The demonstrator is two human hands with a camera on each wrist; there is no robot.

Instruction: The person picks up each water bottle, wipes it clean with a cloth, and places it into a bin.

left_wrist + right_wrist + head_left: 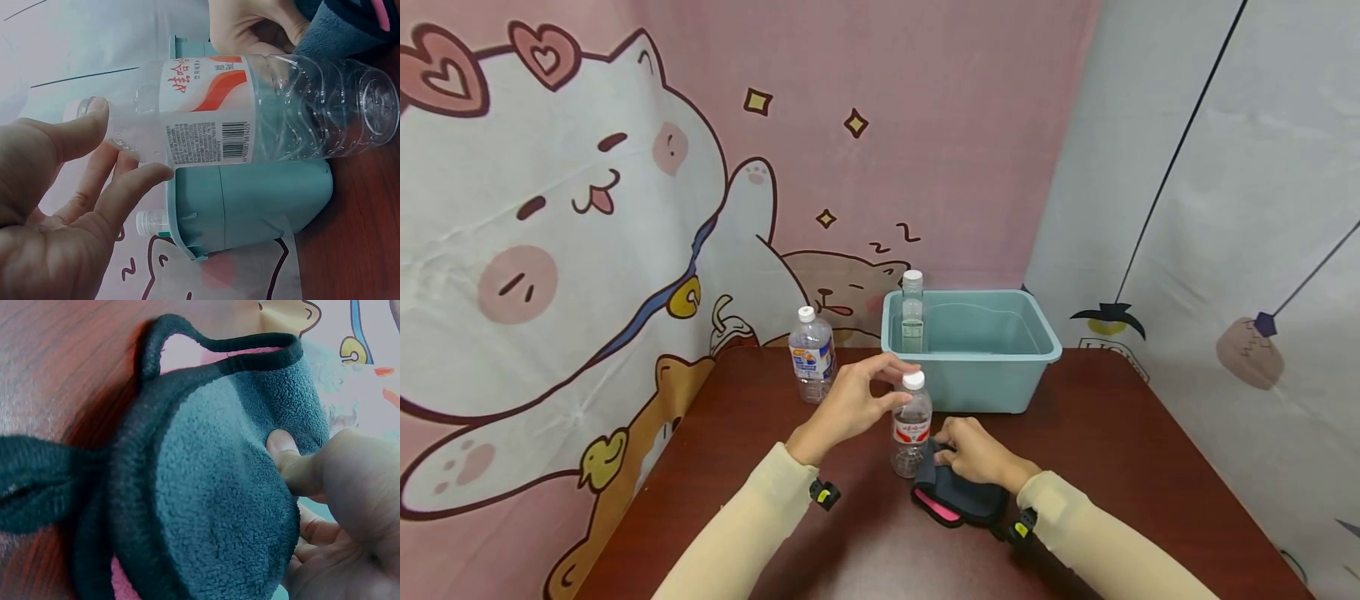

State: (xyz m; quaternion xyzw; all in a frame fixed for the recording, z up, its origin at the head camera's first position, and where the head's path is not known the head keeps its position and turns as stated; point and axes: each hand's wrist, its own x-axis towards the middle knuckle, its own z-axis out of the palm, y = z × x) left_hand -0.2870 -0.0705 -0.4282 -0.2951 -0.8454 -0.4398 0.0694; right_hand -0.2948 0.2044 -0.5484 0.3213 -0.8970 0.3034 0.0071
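A clear plastic water bottle (912, 425) with a white cap and a red-and-white label stands upright on the table. My left hand (853, 402) curves its fingers about the bottle's cap and neck. In the left wrist view one fingertip (98, 106) lies against the neck just under the cap. Right beside the bottle, my right hand (973, 450) pinches a folded dark grey-blue fleece piece (219, 487) with black edging and a pink lining. Its thumb presses on the fleece in the right wrist view, while the fingers are partly hidden behind it.
Behind the hands stands a light blue plastic tub (981, 379), with a slim clear bottle (912, 312) upright at its left inside. Another clear bottle (812, 358) with a blue-and-white label stands at the table's back left. A cartoon-printed curtain (925, 150) hangs behind the table (737, 467).
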